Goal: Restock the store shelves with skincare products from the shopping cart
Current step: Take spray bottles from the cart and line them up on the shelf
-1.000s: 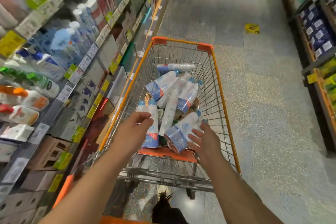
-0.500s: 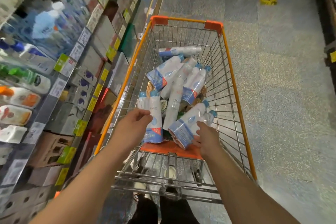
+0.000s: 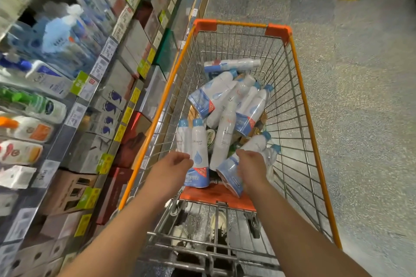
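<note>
pick step | left hand [image 3: 171,165] now gripping white twin-pack spray bottles with blue caps [image 3: 195,153] | right hand [image 3: 252,167] closing onto second shrink-wrapped white bottle pack [image 3: 244,159], up from open reach | both lower centre, inside orange wire cart [image 3: 315,132] | lift to shelves [image 3: 94,78] likely next

The shopping cart [image 3: 301,105] stands at the centre of the aisle, its far end at twelve o'clock. Store shelves [image 3: 74,105] run along its nine o'clock side, just beside it; open floor [image 3: 360,96] lies at three o'clock. In the cart, spray bottles [image 3: 227,105] lie heaped toward twelve o'clock. At the near end a twin pack [image 3: 198,153] stands upright beside the left hand [image 3: 170,170], and a tilted twin pack [image 3: 247,153] lies under the right hand [image 3: 253,167].
</note>
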Available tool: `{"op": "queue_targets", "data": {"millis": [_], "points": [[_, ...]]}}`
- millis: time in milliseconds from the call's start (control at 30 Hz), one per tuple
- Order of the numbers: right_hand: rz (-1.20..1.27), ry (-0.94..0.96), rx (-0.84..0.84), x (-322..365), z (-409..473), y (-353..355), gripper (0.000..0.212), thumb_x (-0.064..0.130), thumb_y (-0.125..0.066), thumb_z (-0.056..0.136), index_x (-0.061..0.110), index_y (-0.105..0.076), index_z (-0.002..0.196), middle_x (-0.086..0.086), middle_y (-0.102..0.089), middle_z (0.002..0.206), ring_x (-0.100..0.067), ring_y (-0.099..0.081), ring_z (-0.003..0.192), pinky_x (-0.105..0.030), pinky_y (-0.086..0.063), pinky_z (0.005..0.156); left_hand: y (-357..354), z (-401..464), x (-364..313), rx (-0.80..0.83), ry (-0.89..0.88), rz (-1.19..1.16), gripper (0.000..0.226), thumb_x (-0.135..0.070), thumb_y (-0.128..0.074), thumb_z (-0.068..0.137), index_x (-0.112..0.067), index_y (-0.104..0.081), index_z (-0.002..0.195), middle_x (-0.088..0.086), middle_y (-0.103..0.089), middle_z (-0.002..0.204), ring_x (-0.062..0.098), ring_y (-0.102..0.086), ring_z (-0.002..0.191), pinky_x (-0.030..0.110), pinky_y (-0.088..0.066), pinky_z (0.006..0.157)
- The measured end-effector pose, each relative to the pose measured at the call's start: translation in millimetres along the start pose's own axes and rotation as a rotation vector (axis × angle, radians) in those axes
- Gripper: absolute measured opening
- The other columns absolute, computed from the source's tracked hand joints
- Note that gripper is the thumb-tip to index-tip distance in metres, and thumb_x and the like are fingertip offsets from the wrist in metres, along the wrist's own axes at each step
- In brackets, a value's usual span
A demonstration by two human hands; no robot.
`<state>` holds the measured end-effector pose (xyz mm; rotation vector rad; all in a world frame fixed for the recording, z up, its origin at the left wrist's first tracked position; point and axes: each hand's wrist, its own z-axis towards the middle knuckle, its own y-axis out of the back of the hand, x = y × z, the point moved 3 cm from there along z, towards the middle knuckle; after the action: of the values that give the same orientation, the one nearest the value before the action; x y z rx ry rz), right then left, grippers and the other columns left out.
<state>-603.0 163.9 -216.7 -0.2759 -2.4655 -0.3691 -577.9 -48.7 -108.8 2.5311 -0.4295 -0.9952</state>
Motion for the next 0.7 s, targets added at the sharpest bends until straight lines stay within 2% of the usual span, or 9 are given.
{"op": "queue_targets", "data": {"millis": [100, 200, 267, 300, 367, 433, 533, 600, 700], "points": [[-0.03, 0.077, 0.002, 13, 6, -11, 0.031, 0.029, -0.067, 0.094, 0.016, -0.058, 0.12, -0.006, -0.065, 0.105, -0.016, -0.06, 0.092, -0.032, -0.046, 0.075, -1, 10, 0, -0.006, 0.013, 0.032, 0.02, -0.037, -0.059, 0.099, -0.033, -0.066, 0.117, -0.012, -0.065, 0.114, 0.008, -0.06, 0.099, 0.036, -0.05, 0.087], [-0.067, 0.167, 0.016, 24, 16, -23, 0.022, 0.024, -0.066, 0.093, 0.011, -0.062, 0.11, -0.006, -0.068, 0.095, -0.013, -0.061, 0.081, -0.03, -0.045, 0.067, -4, 20, -3, -0.002, 0.035, 0.016, 0.016, -0.036, -0.059, 0.098, -0.032, -0.067, 0.111, -0.006, -0.068, 0.103, 0.014, -0.061, 0.078, 0.042, -0.052, 0.077], [-0.072, 0.182, 0.03, 29, 21, -29, 0.021, 0.023, -0.066, 0.092, 0.009, -0.067, 0.107, -0.008, -0.069, 0.09, -0.016, -0.064, 0.078, -0.028, -0.043, 0.061, -6, 24, -8, -0.009, 0.062, 0.001, 0.017, -0.036, -0.06, 0.098, -0.031, -0.068, 0.112, -0.004, -0.066, 0.096, 0.031, -0.068, 0.089, 0.048, -0.056, 0.081], [-0.067, 0.166, 0.033, 31, 22, -30, 0.021, 0.024, -0.066, 0.092, 0.011, -0.067, 0.109, -0.006, -0.07, 0.092, -0.017, -0.066, 0.082, -0.028, -0.043, 0.062, -6, 25, -10, -0.014, 0.068, 0.0, 0.017, -0.036, -0.06, 0.098, -0.032, -0.068, 0.113, -0.005, -0.066, 0.096, 0.034, -0.068, 0.097, 0.043, -0.056, 0.075], [-0.051, 0.147, 0.031, 32, 28, -29, 0.018, 0.026, -0.066, 0.092, 0.016, -0.064, 0.107, -0.002, -0.069, 0.095, -0.017, -0.065, 0.086, -0.031, -0.047, 0.068, -8, 28, -14, -0.018, 0.063, 0.001, 0.018, -0.035, -0.059, 0.099, -0.032, -0.067, 0.115, -0.009, -0.067, 0.103, 0.02, -0.066, 0.088, 0.028, -0.046, 0.06], [-0.045, 0.151, 0.028, 31, 33, -26, 0.009, 0.024, -0.065, 0.093, 0.017, -0.061, 0.097, -0.002, -0.067, 0.089, -0.017, -0.062, 0.079, -0.033, -0.048, 0.068, -10, 31, -16, -0.013, 0.058, -0.009, 0.019, -0.034, -0.06, 0.1, -0.03, -0.067, 0.117, -0.015, -0.064, 0.103, 0.001, -0.058, 0.086, 0.022, -0.041, 0.061], [-0.056, 0.155, 0.001, 29, 45, -20, 0.013, 0.025, -0.065, 0.093, 0.026, -0.056, 0.084, -0.002, -0.066, 0.086, -0.018, -0.062, 0.079, -0.041, -0.055, 0.079, -14, 37, -16, 0.01, 0.054, -0.018, 0.017, -0.033, -0.06, 0.1, -0.03, -0.067, 0.114, -0.018, -0.063, 0.102, -0.002, -0.057, 0.09, 0.021, -0.042, 0.067], [-0.033, 0.148, -0.025, 32, 53, -17, 0.012, 0.03, -0.068, 0.089, 0.028, -0.059, 0.097, -0.001, -0.069, 0.096, -0.019, -0.067, 0.09, -0.047, -0.057, 0.09, -17, 41, -15, 0.012, 0.063, -0.005, 0.011, -0.033, -0.06, 0.099, -0.034, -0.067, 0.107, -0.016, -0.066, 0.106, 0.004, -0.061, 0.094, 0.026, -0.047, 0.074], [-0.039, 0.173, -0.036, 38, 61, -15, 0.041, 0.038, -0.065, 0.085, 0.022, -0.059, 0.123, -0.002, -0.07, 0.11, -0.02, -0.068, 0.098, -0.044, -0.057, 0.088, -21, 44, -14, 0.013, 0.07, 0.03, 0.006, -0.036, -0.06, 0.097, -0.038, -0.066, 0.096, -0.014, -0.068, 0.107, 0.012, -0.065, 0.099, 0.035, -0.052, 0.09]]}}
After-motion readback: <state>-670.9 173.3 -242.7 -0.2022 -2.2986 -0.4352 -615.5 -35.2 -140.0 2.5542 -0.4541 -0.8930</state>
